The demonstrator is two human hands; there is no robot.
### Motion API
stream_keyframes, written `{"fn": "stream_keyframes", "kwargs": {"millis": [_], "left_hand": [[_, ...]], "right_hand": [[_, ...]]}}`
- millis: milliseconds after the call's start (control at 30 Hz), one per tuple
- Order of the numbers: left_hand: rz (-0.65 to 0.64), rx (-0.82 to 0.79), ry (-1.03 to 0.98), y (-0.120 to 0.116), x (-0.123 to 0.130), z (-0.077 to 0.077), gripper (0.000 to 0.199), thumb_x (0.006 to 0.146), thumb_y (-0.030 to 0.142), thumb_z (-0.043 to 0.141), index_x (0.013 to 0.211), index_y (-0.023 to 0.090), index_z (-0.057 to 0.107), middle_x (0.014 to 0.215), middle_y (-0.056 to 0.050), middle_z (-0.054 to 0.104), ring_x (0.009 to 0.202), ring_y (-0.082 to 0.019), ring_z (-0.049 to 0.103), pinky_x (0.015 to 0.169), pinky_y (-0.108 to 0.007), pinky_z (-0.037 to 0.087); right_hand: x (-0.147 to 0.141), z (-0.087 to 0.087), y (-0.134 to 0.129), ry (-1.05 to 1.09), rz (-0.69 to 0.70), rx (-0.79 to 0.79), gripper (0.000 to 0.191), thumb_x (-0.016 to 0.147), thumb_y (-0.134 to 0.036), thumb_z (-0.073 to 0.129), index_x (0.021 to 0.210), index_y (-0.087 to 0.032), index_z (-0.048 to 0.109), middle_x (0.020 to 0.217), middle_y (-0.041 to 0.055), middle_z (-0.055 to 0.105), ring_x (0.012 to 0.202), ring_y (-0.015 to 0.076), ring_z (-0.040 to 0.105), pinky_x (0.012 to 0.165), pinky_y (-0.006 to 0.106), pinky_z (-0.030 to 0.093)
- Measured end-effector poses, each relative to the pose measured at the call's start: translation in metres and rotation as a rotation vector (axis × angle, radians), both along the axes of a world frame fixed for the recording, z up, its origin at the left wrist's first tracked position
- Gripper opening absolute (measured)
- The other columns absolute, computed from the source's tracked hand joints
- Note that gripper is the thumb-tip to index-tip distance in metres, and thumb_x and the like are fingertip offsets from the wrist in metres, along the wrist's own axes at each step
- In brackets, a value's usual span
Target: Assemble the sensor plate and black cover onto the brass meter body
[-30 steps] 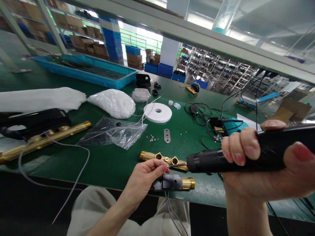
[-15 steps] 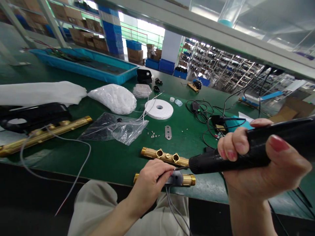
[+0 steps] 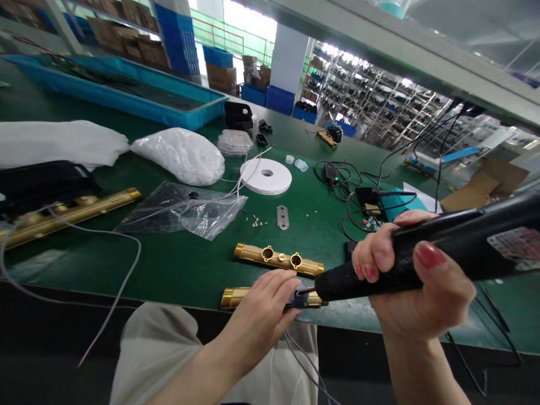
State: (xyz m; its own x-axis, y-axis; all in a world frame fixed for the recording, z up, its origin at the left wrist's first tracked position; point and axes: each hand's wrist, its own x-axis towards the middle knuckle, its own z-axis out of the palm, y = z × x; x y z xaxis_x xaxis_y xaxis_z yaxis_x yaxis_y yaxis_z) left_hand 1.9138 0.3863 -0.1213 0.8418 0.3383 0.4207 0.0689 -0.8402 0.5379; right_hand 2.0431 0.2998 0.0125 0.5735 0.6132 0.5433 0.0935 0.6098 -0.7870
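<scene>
Fingers of the left hand [image 3: 264, 306] hide the brass fitting's [image 3: 236, 296] middle.

open green mat [image 3: 185, 270] left of hand [image 3: 261, 312], brass tube [image 3: 278, 260] just behind, cables [image 3: 358, 202] right

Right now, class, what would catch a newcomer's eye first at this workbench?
A black electric screwdriver fills the right foreground, gripped by the right hand, its tip at a grey fitting on the near brass tube, which the left hand steadies at the table edge. A white tape roll lies behind.

R hand [image 3: 415, 281] w/ screwdriver [image 3: 422, 259]
</scene>
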Motion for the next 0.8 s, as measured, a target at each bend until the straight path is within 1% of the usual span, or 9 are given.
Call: {"fn": "stream_keyframes", "kwargs": {"millis": [67,133,200,300,467,533,667,800], "left_hand": [[0.016,0.031,0.011,0.002,0.001,0.001,0.046,0.078,0.018,0.068,0.118,0.019,0.045,0.119,-0.007,0.055,0.112,-0.024,0.049,0.105,-0.05,0.037],[0.023,0.038,0.026,0.003,0.002,0.002,0.045,0.077,0.022,0.07,0.115,0.018,0.047,0.112,-0.006,0.059,0.106,-0.024,0.053,0.106,-0.053,0.035],[0.023,0.018,0.031,0.004,0.002,0.003,0.043,0.077,0.025,0.071,0.113,0.019,0.048,0.108,-0.005,0.06,0.103,-0.023,0.055,0.105,-0.053,0.036],[0.016,-0.027,0.027,0.004,0.002,0.002,0.04,0.078,0.025,0.069,0.111,0.02,0.048,0.108,-0.004,0.06,0.104,-0.023,0.055,0.105,-0.052,0.036],[0.003,-0.066,0.028,0.004,0.002,0.001,0.035,0.079,0.027,0.068,0.109,0.021,0.049,0.107,-0.004,0.061,0.102,-0.023,0.056,0.104,-0.051,0.035],[0.009,-0.052,0.038,0.005,0.002,-0.001,0.036,0.079,0.028,0.068,0.109,0.021,0.049,0.106,-0.004,0.061,0.101,-0.024,0.056,0.102,-0.05,0.038],[0.01,-0.026,0.051,0.007,0.003,-0.007,0.037,0.08,0.031,0.067,0.111,0.02,0.049,0.107,-0.007,0.061,0.1,-0.026,0.056,0.09,-0.045,0.047],[0.02,-0.008,0.003,0.006,0.003,-0.007,0.035,0.079,0.028,0.067,0.109,0.02,0.049,0.107,-0.007,0.06,0.101,-0.026,0.056,0.088,-0.044,0.048]], "right_hand": [[-0.001,0.001,0.001,-0.011,0.006,0.001,0.017,0.077,-0.027,0.058,0.091,-0.02,0.051,0.055,-0.0045,0.048,0.041,0.0091,0.045,0.04,0.023,0.038],[-0.002,0.003,0.001,-0.024,0.017,-0.003,0.018,0.077,-0.028,0.059,0.091,-0.02,0.051,0.054,-0.0044,0.049,0.04,0.0093,0.045,0.04,0.023,0.038],[-0.003,0.004,0.003,-0.036,0.031,-0.012,0.018,0.077,-0.029,0.059,0.091,-0.02,0.051,0.054,-0.0043,0.05,0.04,0.0096,0.046,0.04,0.023,0.038],[-0.004,0.005,0.005,-0.049,0.041,-0.022,0.018,0.077,-0.029,0.059,0.09,-0.02,0.051,0.055,-0.0044,0.05,0.04,0.0096,0.046,0.04,0.023,0.038],[-0.005,0.0,0.008,-0.068,0.098,-0.042,0.017,0.079,-0.028,0.06,0.091,-0.02,0.05,0.056,-0.0049,0.05,0.042,0.0092,0.046,0.041,0.023,0.039],[-0.007,-0.003,0.01,-0.086,0.123,-0.053,0.018,0.08,-0.028,0.06,0.092,-0.02,0.05,0.057,-0.0052,0.05,0.042,0.0091,0.047,0.041,0.023,0.039],[-0.01,-0.007,0.013,-0.148,0.165,-0.091,0.016,0.082,-0.026,0.061,0.091,-0.022,0.048,0.058,-0.0056,0.05,0.043,0.0093,0.046,0.04,0.023,0.038],[-0.011,-0.009,0.016,-0.185,0.178,-0.128,0.011,0.082,-0.022,0.06,0.088,-0.023,0.05,0.061,-0.0049,0.049,0.046,0.0099,0.046,0.042,0.024,0.037]]}}
